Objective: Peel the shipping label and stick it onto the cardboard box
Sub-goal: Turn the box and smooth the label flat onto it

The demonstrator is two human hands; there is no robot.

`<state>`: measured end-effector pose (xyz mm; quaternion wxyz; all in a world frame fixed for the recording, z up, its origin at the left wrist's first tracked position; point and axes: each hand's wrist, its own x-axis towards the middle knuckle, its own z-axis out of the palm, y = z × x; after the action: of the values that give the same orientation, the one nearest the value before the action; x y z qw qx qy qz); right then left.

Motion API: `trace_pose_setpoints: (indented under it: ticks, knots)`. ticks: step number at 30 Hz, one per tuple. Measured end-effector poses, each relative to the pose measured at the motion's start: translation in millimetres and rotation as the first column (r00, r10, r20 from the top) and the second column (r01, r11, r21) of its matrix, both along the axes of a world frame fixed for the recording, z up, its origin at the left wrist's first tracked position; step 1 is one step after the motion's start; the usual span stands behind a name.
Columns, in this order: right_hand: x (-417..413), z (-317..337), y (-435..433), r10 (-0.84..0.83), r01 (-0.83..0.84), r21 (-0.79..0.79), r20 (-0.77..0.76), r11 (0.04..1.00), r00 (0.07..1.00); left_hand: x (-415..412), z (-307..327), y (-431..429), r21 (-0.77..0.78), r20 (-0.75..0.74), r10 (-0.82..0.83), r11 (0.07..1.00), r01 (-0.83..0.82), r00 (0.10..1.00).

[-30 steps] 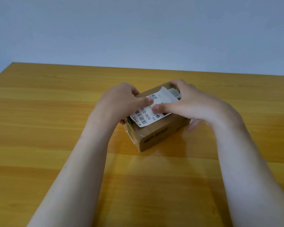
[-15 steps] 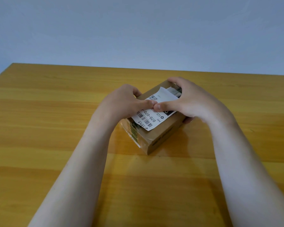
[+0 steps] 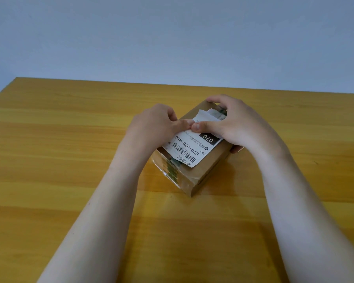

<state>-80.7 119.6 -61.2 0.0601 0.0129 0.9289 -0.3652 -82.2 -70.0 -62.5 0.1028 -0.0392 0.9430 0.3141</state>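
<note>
A small brown cardboard box (image 3: pixel 207 170) stands on the wooden table, turned with one corner toward me. A white shipping label (image 3: pixel 189 149) printed with barcodes and "070-070-A80" lies on its top face, and its far end curls up. My left hand (image 3: pixel 153 127) grips the box's left side, its thumb pressing the label's middle. My right hand (image 3: pixel 233 123) wraps the box's far right side, thumb tip touching the left thumb on the label. The far end of the box and part of the label are hidden by my fingers.
The wooden table (image 3: pixel 70 160) stretches wide on both sides of the box. Its far edge meets a plain pale wall (image 3: pixel 172 37). My two forearms reach in from the bottom of the view.
Both thumbs have slid along the label toward its far end, uncovering the printed near part. The box has turned a little, bringing its near corner closer to me.
</note>
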Motion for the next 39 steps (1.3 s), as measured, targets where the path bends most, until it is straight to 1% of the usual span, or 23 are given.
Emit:
trace_pose_setpoints:
  ticks: [5,8,10,12,15,19,22,24,26,29,34,36,39]
  knots:
    - [0.3,-2.2,-0.8,-0.022,0.023,0.004,-0.043,1.000,0.999,0.5,0.4,3.1,-0.052,-0.023,-0.014,0.999,0.012,1.000]
    - [-1.1,-3.6,0.7,-0.023,0.023,-0.005,-0.050,1.000,0.998,1.3,1.6,2.9,-0.065,0.014,-0.018,0.998,0.019,1.000]
    - [-3.5,-4.6,2.5,-0.039,0.036,-0.050,-0.072,0.998,0.997,2.8,4.2,2.8,-0.049,0.070,-0.019,0.999,0.023,0.997]
    - [-6.1,-5.4,3.9,-0.057,0.047,-0.130,-0.077,0.990,0.995,5.1,7.7,2.4,0.004,0.122,-0.028,1.000,0.028,0.992]
    - [-7.8,-2.7,6.0,-0.016,0.012,-0.211,-0.014,0.977,1.000,8.4,12.7,-1.2,0.074,0.125,-0.047,0.997,0.038,0.991]
    - [-6.3,2.5,12.2,0.095,-0.071,-0.222,0.103,0.973,0.990,8.4,13.9,-6.0,0.175,0.186,-0.134,0.979,0.101,0.973]
    - [-7.8,2.7,17.5,0.174,-0.136,-0.230,0.154,0.964,0.973,9.0,12.8,-5.5,0.213,0.223,-0.197,0.966,0.149,0.955]
    - [-8.6,2.4,19.9,0.212,-0.166,-0.239,0.182,0.957,0.960,9.7,12.8,-5.6,0.233,0.233,-0.211,0.960,0.156,0.949]
    - [-9.4,0.5,21.6,0.227,-0.176,-0.240,0.203,0.955,0.953,9.3,12.7,-5.1,0.241,0.228,-0.201,0.960,0.144,0.953]
    - [-10.1,-2.9,21.0,0.231,-0.181,-0.233,0.209,0.955,0.950,7.0,10.4,-3.9,0.245,0.216,-0.130,0.967,0.076,0.968]
    - [-10.9,-5.3,16.5,0.179,-0.136,-0.282,0.134,0.950,0.975,4.8,6.4,-2.8,0.230,0.224,-0.053,0.973,0.000,0.973]
    - [-11.2,-7.1,14.3,0.141,-0.098,-0.312,0.119,0.945,0.983,4.8,6.8,-1.2,0.197,0.210,-0.020,0.980,-0.022,0.978]
    - [-11.6,-8.5,12.0,0.097,-0.065,-0.309,0.090,0.949,0.991,4.8,6.7,0.6,0.159,0.193,0.018,0.986,-0.049,0.981]
